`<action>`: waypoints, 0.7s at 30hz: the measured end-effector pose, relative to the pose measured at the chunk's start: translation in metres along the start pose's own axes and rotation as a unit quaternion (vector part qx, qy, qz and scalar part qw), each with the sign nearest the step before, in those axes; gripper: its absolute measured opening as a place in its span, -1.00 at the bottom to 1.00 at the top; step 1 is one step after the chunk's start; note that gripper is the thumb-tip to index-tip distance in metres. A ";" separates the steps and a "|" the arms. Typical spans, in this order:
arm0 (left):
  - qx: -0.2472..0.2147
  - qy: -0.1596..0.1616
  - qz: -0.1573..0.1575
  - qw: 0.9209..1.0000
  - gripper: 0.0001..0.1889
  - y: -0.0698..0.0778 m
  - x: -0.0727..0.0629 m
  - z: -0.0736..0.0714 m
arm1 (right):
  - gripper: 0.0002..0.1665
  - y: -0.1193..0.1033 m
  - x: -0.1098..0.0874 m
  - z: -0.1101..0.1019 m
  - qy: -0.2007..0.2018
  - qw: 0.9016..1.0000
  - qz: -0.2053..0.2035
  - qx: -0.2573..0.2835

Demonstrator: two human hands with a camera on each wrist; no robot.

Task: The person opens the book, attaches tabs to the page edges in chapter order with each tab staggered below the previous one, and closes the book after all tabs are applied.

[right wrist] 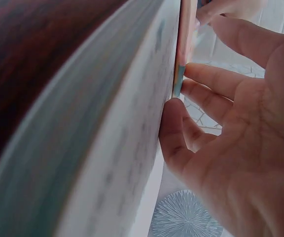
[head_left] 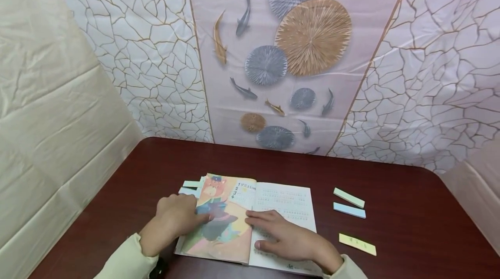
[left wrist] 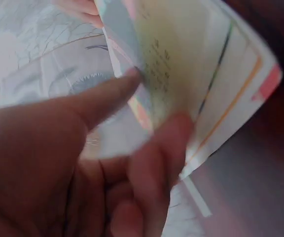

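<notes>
An open picture book lies on the table, its left page showing a colourful drawing of an animal in a cap, its right page lines of print. At the book's left edge my left hand pinches a page, thumb on the drawing and fingers behind the paper. Printed text shows on that page's other side in the left wrist view. My right hand lies across the right page with fingers extended, their tips touching the book by the centre fold. In the right wrist view the right fingers touch the page edge.
Right of the book lie a green paper strip, a blue strip and a yellow strip with writing. Pale green strips show at the book's upper left. A patterned cloth hangs behind the dark red table.
</notes>
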State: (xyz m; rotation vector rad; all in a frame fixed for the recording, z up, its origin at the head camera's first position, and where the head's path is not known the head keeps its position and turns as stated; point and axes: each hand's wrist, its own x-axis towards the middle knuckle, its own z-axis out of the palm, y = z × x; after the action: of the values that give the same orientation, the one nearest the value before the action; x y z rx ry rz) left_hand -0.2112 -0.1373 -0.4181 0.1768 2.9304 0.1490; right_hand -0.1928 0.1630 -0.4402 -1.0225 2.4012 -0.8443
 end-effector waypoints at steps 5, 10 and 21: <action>0.046 0.084 0.028 0.995 -0.41 0.016 0.000 -0.005 | -0.35 0.005 -0.003 0.002 0.011 0.998 -0.036 -0.046; -0.091 0.001 0.179 0.980 -0.08 0.031 0.018 0.002 | -0.35 0.009 -0.007 0.004 0.020 0.993 -0.071 -0.088; -0.122 -0.123 0.183 0.968 0.21 0.043 0.031 0.013 | -0.28 0.003 -0.003 0.005 -0.010 0.995 -0.054 -0.083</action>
State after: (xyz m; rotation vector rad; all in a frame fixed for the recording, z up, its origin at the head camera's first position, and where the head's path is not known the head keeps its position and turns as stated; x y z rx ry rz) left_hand -0.2336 -0.0897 -0.4319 0.6462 2.5764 0.4999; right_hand -0.1899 0.1650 -0.4455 -1.2267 2.4517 -0.6742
